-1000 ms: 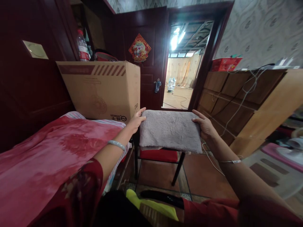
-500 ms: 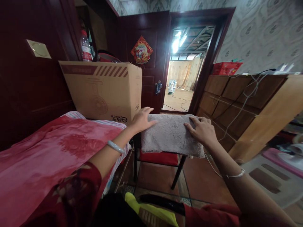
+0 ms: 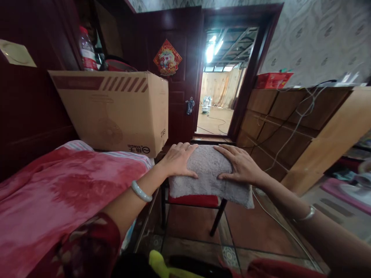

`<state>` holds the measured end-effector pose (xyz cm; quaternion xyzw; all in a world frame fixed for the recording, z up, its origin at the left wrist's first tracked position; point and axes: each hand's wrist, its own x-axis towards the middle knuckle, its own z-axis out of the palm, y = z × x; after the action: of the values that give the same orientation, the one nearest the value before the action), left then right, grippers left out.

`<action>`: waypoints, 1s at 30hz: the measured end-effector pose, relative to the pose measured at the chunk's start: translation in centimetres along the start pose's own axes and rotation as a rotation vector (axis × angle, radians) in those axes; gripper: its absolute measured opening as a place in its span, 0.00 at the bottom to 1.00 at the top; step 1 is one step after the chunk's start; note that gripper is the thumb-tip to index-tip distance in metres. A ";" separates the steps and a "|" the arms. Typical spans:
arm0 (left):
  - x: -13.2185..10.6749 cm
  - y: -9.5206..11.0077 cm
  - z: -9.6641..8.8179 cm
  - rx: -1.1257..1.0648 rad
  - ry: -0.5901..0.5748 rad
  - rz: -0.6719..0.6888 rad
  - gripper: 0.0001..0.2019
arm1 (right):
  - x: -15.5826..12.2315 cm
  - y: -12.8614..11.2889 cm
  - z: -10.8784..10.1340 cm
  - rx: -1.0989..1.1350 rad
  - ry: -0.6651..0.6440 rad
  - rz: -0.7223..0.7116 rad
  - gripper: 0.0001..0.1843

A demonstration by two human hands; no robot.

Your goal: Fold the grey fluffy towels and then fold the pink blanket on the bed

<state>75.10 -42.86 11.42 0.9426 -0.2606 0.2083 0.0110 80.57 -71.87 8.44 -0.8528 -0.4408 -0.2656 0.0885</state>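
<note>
A grey fluffy towel hangs over the back of a chair; its lower edge slants down to the right. My left hand holds the towel's left side, thumb across the front and fingers over the top edge. On the right side, my right hand grips it the same way, its thumb pointing inward. Bare towel shows between the two hands. Below it, the chair's red seat and a dark leg are visible. The towel covers the chair's backrest.
A large cardboard box stands at the left beside a bed with a pink blanket. Behind the chair is an open doorway. A wooden cabinet with dangling cables is at the right.
Both hands have moved inward and now press more fully on the towel, fingers over its top. The towel's lower right corner hangs lower. The camera view has shifted slightly.
</note>
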 end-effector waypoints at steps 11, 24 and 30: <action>0.6 -1.1 0.7 -0.017 -0.007 0.050 0.56 | 0.0 0.3 -0.2 -0.043 -0.019 0.018 0.57; -3.1 -4.0 1.7 -0.163 0.025 0.015 0.57 | -3.5 3.0 -0.6 -0.020 -0.069 0.026 0.62; -2.6 -4.0 1.9 -0.183 0.033 -0.003 0.55 | -3.1 3.0 0.0 -0.001 -0.038 0.042 0.61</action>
<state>75.83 -38.42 8.99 0.9346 -0.2766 0.1993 0.1016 81.57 -75.83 7.06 -0.8667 -0.4245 -0.2476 0.0853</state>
